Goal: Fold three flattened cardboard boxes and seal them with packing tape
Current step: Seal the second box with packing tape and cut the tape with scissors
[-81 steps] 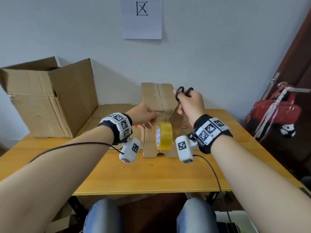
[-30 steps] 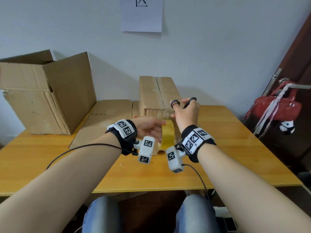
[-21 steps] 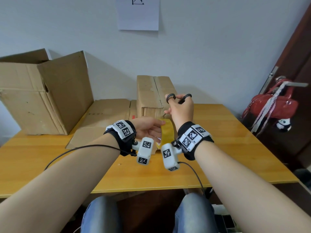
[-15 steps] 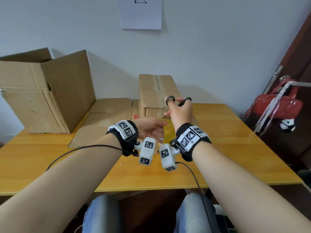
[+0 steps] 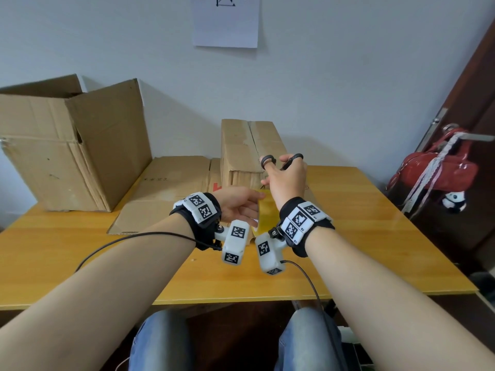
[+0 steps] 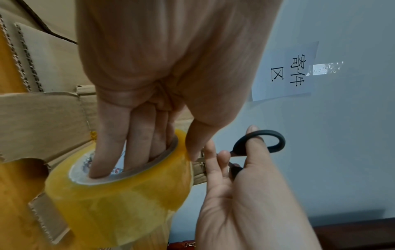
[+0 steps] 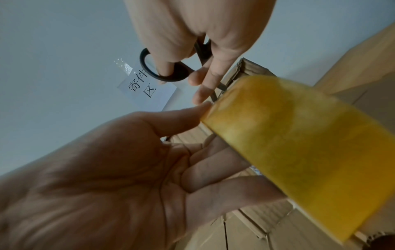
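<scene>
My left hand holds the yellow tape roll in front of me. In the left wrist view its fingers are stuck through the core of the roll and the thumb lies on the outside. Just right of it, my right hand grips black scissors, with a finger and the thumb through the handle rings. The blades are mostly hidden behind the roll. A folded cardboard box stands upright behind both hands. Flattened cardboard lies on the table to its left.
A large open cardboard box stands at the back left of the yellow wooden table. A red bag hangs from the door at the right. A paper sign hangs on the wall.
Since 2.7 s ago both hands have drawn back from the upright box toward me, and my left hand has taken the roll. Over the last second they have barely shifted.
</scene>
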